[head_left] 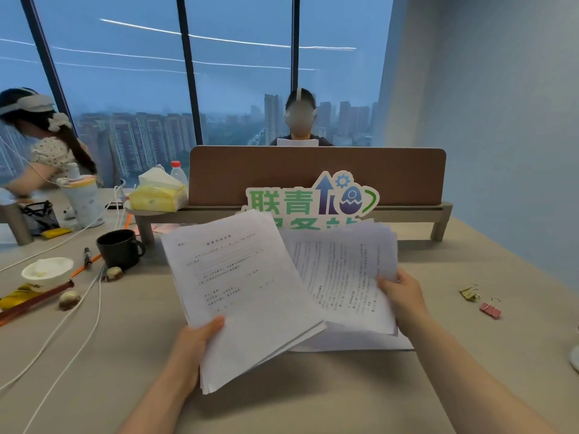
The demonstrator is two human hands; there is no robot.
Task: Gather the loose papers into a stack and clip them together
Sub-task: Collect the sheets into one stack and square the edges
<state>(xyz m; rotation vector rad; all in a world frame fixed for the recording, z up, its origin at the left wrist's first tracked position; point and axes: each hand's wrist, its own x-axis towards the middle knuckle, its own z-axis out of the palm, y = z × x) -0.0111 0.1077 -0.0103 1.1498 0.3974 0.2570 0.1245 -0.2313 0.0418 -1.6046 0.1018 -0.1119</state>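
Gripping a thick sheaf of papers (238, 296) at its lower left corner, my left hand (195, 343) has its thumb on top and its fingers hidden beneath; my right hand (404, 297) pinches a second sheaf (341, 274) by its right edge, thumb on the printed face. I count two hands, two bundles, each many sheets thick; how many sheets I cannot tell. The left bundle is white, tilted, lifted off the desk (313, 396), with sparse printed lines and a title near its top; its bottom edges fan out unevenly. The right bundle carries dense text turned sideways, its sheets splayed at the top; it lies partly under the left one, its lower part resting on or just above the desk. Well to the right lie two binder clips: a gold clip (469, 292) and a pink clip (490, 309), near each other, untouched. On the left I see one black mug (120, 247), one white bowl (47, 272) and two small stones (91, 286); behind the papers stand one green-lettered sign (310, 198) and one brown divider (316, 173).
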